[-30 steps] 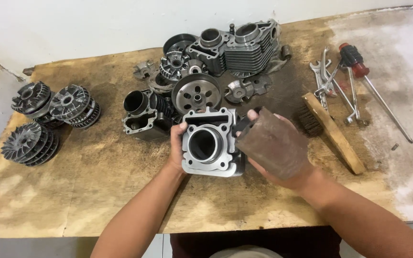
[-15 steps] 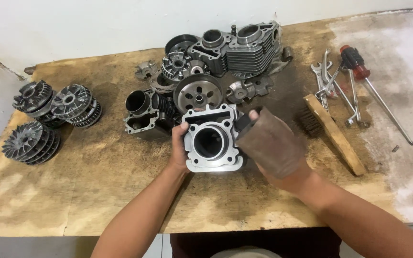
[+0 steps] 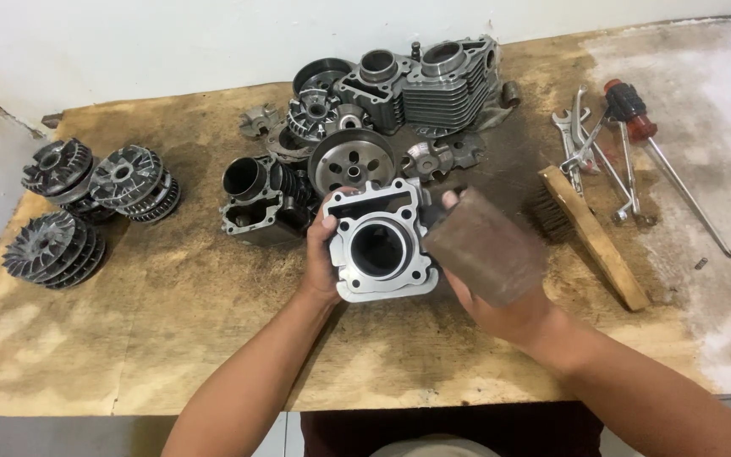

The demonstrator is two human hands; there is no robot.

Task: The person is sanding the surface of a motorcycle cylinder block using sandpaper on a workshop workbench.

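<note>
— Where was the engine cylinder block (image 3: 380, 250) at that moment?

— Above the middle of the plywood bench (image 3: 171, 313), its bore facing up at the camera. The left hand (image 3: 321, 258) held it along its left edge, fingers (image 3: 329, 222) curled over the top corner and clenched on the casting.

— And the other hand?

— The right hand (image 3: 501, 309) gripped a brown rectangular sanding block (image 3: 484, 246), fingers wrapped under it, one fingertip showing at its upper end. The block's near corner sat against the right side of the cylinder; whether it pressed on the metal I could not tell.

— What lay around?

— Just behind the cylinder stood a round clutch drum (image 3: 352, 161) with holes, and to its left a darker cylinder body (image 3: 260, 199) with an open bore. Further back sat a finned cylinder head (image 3: 433, 85) among smaller castings. At the far left were three finned pulley discs (image 3: 52, 250), well apart from the hands.

— Tools?

— To the right, a wooden-backed wire brush (image 3: 590, 237) lay diagonally, near the right hand. Beyond it were wrenches (image 3: 581, 140) and a red-handled screwdriver (image 3: 632, 114).
</note>
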